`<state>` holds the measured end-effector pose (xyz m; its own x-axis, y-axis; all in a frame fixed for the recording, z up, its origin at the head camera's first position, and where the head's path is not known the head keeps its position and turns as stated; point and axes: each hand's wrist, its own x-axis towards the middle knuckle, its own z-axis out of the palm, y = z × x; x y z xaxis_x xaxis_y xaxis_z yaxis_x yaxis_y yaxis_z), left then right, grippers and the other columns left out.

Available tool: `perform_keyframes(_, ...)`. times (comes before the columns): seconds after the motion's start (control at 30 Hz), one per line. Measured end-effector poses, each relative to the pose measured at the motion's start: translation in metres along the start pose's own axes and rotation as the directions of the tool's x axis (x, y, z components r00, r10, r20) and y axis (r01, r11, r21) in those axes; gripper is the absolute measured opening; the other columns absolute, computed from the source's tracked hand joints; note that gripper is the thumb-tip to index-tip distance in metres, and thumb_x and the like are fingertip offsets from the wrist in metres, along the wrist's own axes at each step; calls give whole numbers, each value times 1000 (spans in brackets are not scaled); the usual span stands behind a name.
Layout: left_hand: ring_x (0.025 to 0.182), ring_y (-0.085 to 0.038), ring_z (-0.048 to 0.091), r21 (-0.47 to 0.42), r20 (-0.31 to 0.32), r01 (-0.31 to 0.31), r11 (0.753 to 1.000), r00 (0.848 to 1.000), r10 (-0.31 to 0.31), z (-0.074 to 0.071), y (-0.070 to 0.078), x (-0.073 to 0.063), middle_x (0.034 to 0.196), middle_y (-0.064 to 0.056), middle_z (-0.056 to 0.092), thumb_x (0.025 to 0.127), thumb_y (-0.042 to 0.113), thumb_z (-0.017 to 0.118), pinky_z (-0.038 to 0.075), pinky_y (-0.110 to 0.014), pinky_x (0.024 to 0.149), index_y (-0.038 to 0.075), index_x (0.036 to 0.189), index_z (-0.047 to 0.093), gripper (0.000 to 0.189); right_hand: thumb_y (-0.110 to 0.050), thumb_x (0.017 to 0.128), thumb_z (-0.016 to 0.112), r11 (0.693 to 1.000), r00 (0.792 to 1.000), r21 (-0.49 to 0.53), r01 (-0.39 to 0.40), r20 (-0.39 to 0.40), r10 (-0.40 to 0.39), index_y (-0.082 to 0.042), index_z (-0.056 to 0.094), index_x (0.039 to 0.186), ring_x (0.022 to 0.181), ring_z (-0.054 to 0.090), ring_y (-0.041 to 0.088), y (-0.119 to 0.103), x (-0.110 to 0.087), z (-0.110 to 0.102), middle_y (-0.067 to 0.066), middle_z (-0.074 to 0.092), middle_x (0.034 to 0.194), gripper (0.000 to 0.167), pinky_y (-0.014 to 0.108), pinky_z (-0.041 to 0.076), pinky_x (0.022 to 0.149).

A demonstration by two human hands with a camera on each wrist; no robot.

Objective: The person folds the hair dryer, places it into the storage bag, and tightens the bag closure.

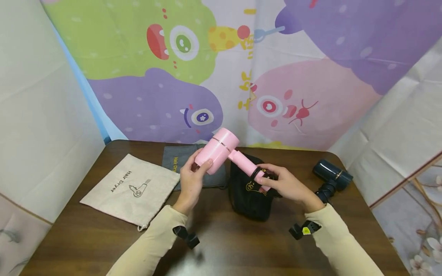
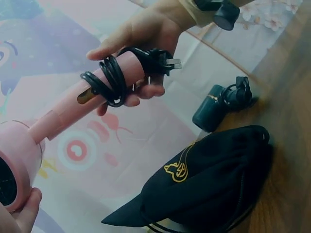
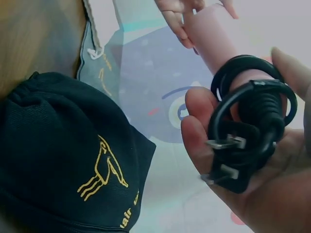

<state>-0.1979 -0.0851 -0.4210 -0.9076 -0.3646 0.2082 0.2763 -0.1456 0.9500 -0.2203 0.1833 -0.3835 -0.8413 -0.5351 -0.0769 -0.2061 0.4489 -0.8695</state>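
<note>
A pink hair dryer (image 1: pixel 215 152) is held up over the table with its handle slanting down to the right. My left hand (image 1: pixel 191 181) grips the rear end of its barrel, thumb on the near side. The right hand (image 1: pixel 289 186) holds the bottom of the handle, fingers curled behind it in the right wrist view. A black cord (image 2: pixel 112 82) is wound around the handle's lower part, and its two-pin plug (image 3: pixel 235 172) lies over the right palm. Under the handle sits a bulging black drawstring pouch (image 1: pixel 250 209) with a gold dryer print.
On the left lies a flat beige drawstring bag (image 1: pixel 138 191) printed "Hair Dryer". A grey bag (image 1: pixel 169 155) is partly hidden behind the left hand. A dark teal hair dryer (image 1: pixel 331 172) with a wound cord stands at the right edge. Printed cloth (image 1: pixel 165 103) hangs behind the table.
</note>
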Motion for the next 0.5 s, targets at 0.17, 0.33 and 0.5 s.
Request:
perform_keyframes(0.17,91,-6,57,41,113,44,998,992,-48,-6,0,2,118,-16,62,85,5,69,49,-16,76,2,133,54,50,-21,90,69,998,1000,-54,16,11,-15,6,47,138,83,65,16,0,0,-1,20,66,107,59,27,57,73)
perform_keyframes(0.33,97,-13,57,194,321,116,974,931,-175,-20,4,9,127,-22,55,89,10,66,51,-22,78,2,139,45,55,-22,89,70,996,999,-86,28,19,-27,5,50,137,77,64,17,0,-1,-3,15,69,99,59,31,57,71)
perform_keyframes(0.5,94,-18,59,396,460,54,916,852,-250,-31,12,18,119,-23,62,91,21,64,50,-25,79,-2,134,51,50,-23,90,70,987,997,-153,57,60,-49,2,52,136,71,60,16,-2,-3,-6,8,65,84,56,28,52,64)
